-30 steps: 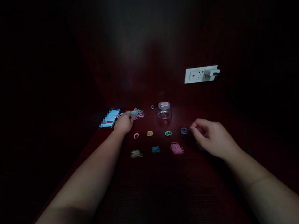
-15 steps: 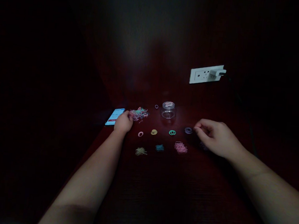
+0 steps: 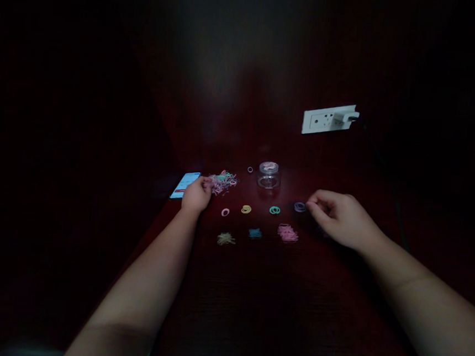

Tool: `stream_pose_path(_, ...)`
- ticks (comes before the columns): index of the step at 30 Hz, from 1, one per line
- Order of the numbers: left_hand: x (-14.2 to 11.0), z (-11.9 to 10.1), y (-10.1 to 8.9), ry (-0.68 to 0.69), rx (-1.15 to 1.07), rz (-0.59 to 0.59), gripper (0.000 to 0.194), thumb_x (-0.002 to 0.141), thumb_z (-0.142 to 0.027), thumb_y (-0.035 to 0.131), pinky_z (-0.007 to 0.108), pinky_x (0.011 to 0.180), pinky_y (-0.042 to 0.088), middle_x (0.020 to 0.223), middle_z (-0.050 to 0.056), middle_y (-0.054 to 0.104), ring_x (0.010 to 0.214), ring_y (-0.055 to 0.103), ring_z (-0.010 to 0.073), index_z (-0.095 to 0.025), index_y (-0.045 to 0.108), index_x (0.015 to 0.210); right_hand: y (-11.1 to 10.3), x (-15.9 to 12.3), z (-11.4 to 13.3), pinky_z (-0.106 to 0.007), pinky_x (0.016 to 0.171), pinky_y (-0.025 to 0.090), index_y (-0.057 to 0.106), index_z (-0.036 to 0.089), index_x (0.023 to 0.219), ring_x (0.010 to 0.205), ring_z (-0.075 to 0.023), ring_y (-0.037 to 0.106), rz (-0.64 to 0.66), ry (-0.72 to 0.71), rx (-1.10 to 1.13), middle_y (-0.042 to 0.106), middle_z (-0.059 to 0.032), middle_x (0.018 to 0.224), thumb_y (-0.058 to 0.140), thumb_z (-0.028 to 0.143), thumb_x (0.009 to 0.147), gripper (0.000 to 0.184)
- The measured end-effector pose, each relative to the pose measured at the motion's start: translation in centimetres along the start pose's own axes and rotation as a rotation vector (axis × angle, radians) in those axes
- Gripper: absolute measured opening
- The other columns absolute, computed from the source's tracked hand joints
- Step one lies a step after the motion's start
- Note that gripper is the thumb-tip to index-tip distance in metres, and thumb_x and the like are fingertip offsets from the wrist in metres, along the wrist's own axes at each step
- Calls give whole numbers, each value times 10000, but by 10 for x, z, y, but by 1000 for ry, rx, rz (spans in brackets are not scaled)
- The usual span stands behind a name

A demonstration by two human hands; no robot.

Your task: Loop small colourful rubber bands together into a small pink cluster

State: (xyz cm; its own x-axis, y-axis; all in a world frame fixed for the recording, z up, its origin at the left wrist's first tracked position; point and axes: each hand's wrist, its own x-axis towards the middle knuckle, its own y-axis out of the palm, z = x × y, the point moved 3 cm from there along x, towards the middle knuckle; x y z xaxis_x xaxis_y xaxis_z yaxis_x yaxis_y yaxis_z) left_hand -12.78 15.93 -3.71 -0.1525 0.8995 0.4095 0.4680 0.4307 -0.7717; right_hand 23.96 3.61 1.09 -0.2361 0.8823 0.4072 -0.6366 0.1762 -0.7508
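A mixed pile of small coloured rubber bands (image 3: 223,180) lies at the far left of a dark red table (image 3: 252,290). My left hand (image 3: 196,195) rests closed at the pile's left edge, fingertips touching it. My right hand (image 3: 340,217) is curled, its fingertips pinched beside a small purple band pile (image 3: 300,207). Sorted little heaps lie between the hands: pink ring (image 3: 225,212), yellow (image 3: 246,209), green (image 3: 275,209), pale yellow (image 3: 226,238), blue (image 3: 255,233), pink (image 3: 287,233). What the pinched fingers hold is too small to see.
A small clear jar (image 3: 269,175) stands behind the heaps, with a single purple band (image 3: 250,169) to its left. A lit phone (image 3: 185,184) lies left of my left hand. A white wall socket with a plugged charger (image 3: 330,118) is on the dark back wall.
The view shifted slightly, so everything sits a little further right. My left hand stays at the mixed pile; my right hand stays beside the purple bands.
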Motion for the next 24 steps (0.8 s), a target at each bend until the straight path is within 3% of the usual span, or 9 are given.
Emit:
stream_pose_path(5, -3, 3, -2, -22, -35, -6, 264, 912, -297, 506, 322, 870, 515, 1070, 68, 754, 978, 697, 245, -223, 655, 1117, 1, 0, 0, -273, 541, 371, 583, 207, 744, 517, -147, 537, 7, -6, 20, 595, 6, 580, 500, 357, 906, 235)
stream_pose_path(11, -9, 6, -2, -4, -115, 1, 254, 918, -222, 487, 294, 933, 505, 1116, 54, 744, 1019, 694, 198, -213, 658, 1106, 1, 1, 3, -264, 523, 368, 582, 201, 734, 506, -140, 502, -2, -2, 86, 550, 17, 556, 519, 348, 888, 222)
stream_pose_path(17, -12, 9, -7, -35, -183, -22, 235, 883, -135, 484, 267, 900, 519, 1007, 64, 764, 943, 714, 169, -161, 642, 1055, 2, 0, 2, -252, 514, 367, 588, 193, 733, 504, -126, 476, -42, -40, 97, 513, 25, 556, 522, 328, 890, 217)
stream_pose_path(24, -10, 10, -9, -53, -173, -95, 214, 889, -204, 530, 272, 831, 535, 992, 79, 745, 874, 710, 172, -140, 627, 1069, 6, 1, -3, -247, 481, 356, 588, 194, 710, 479, -121, 451, -82, -68, 130, 489, 31, 535, 535, 341, 878, 230)
